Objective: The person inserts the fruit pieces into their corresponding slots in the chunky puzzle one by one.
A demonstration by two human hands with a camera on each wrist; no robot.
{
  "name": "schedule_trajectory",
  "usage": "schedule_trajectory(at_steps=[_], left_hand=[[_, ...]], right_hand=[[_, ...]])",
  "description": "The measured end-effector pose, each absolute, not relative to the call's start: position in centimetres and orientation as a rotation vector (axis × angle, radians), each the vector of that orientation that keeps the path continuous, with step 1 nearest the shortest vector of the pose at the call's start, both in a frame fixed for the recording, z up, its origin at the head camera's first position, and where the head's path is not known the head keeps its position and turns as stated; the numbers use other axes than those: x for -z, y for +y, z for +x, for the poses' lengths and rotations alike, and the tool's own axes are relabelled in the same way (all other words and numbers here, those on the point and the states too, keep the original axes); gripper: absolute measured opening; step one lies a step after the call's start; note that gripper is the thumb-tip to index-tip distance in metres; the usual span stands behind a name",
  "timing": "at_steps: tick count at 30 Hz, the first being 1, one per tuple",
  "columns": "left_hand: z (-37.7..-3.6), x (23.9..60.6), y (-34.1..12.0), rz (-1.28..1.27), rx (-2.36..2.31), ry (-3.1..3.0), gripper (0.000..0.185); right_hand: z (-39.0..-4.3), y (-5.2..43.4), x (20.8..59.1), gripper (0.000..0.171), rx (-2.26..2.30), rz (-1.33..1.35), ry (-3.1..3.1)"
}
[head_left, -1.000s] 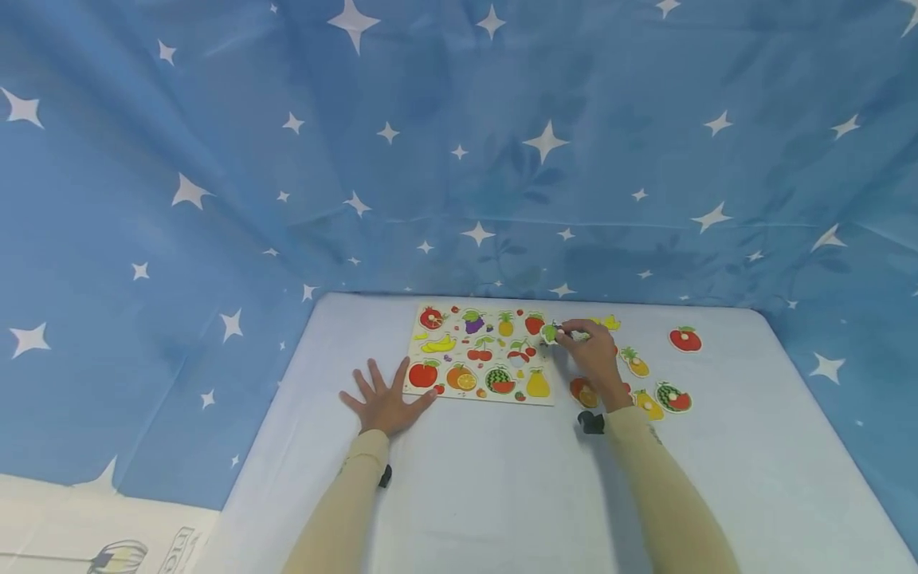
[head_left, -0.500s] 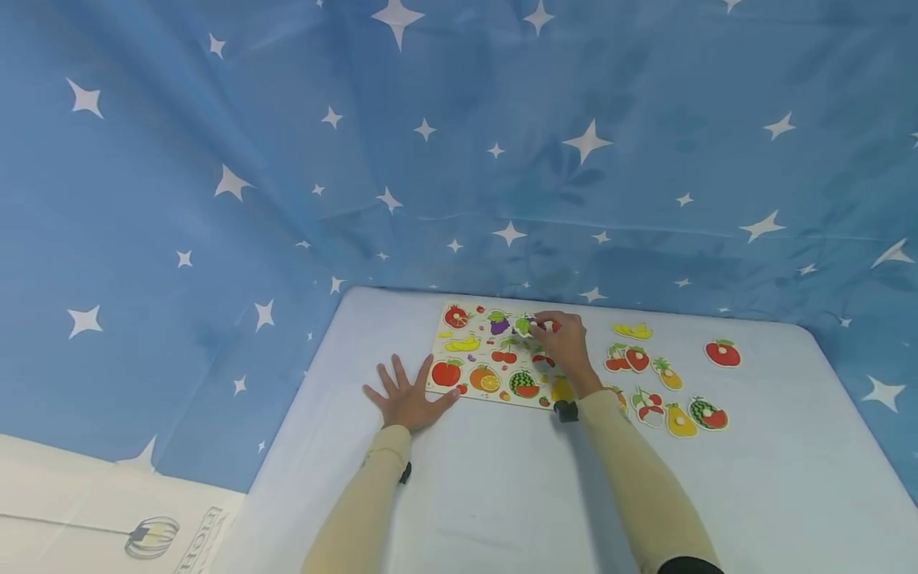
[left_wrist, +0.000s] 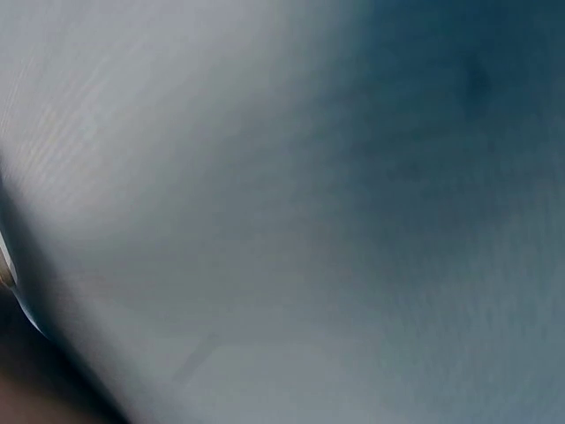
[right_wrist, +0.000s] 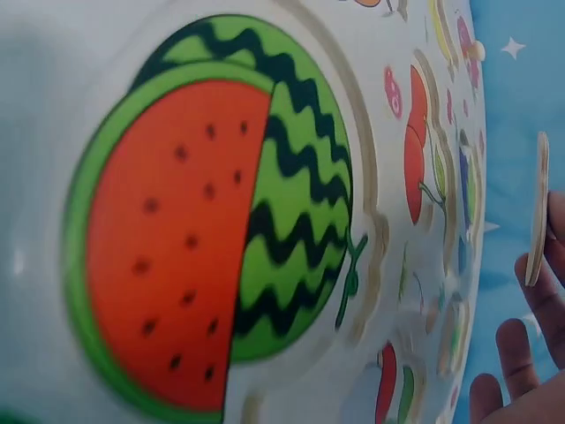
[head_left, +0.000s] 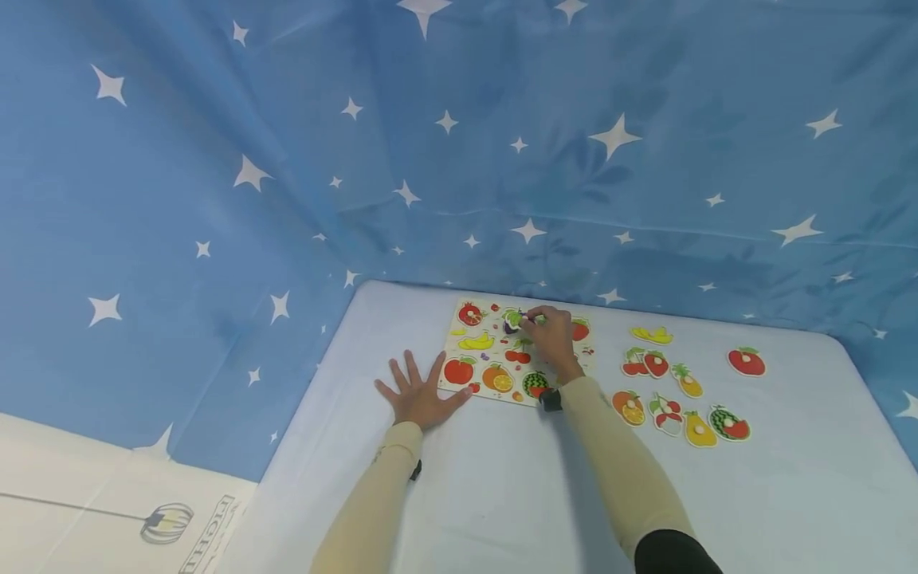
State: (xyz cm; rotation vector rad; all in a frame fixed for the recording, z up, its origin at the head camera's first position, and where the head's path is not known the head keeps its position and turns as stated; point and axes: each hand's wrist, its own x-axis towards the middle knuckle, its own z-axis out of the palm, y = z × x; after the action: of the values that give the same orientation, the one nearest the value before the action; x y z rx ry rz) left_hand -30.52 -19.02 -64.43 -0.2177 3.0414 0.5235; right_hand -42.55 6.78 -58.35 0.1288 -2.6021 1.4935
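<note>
My right hand [head_left: 552, 339] is over the upper part of the fruit puzzle board [head_left: 590, 363], its fingertips pinching a grape puzzle piece [head_left: 511, 320] by the knob. That piece overlaps the printed grapes in the head view; in the right wrist view the wooden piece [right_wrist: 538, 212] shows edge-on, apart from the board. My left hand [head_left: 421, 399] lies flat with spread fingers on the table at the board's lower left corner, thumb along its edge. A pomegranate piece [head_left: 469, 314] sits in the board's top left. The left wrist view is mostly blurred pale surface.
Right of the board lie several loose knobbed pieces: bananas [head_left: 652, 336], strawberry [head_left: 656, 364], pineapple [head_left: 688, 381], orange [head_left: 628, 407], pear [head_left: 699, 430], watermelon [head_left: 729, 423] and apple [head_left: 747, 362]. A blue starred curtain [head_left: 502, 159] hangs behind the white table [head_left: 495, 478].
My right hand has carried the grape piece leftward from the board's right edge to the printed grapes. My left hand stays spread in place; the head view has shifted somewhat.
</note>
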Motion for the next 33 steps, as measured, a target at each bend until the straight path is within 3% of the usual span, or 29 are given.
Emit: schedule_trajectory(at_steps=[33], left_hand=[[-30.7,65.3,-19.0,-0.229,-0.463,3.096,0.103]], right_hand=[[-44.2,1.8,61.0,0.025,-1.188,-0.132,-2.595]])
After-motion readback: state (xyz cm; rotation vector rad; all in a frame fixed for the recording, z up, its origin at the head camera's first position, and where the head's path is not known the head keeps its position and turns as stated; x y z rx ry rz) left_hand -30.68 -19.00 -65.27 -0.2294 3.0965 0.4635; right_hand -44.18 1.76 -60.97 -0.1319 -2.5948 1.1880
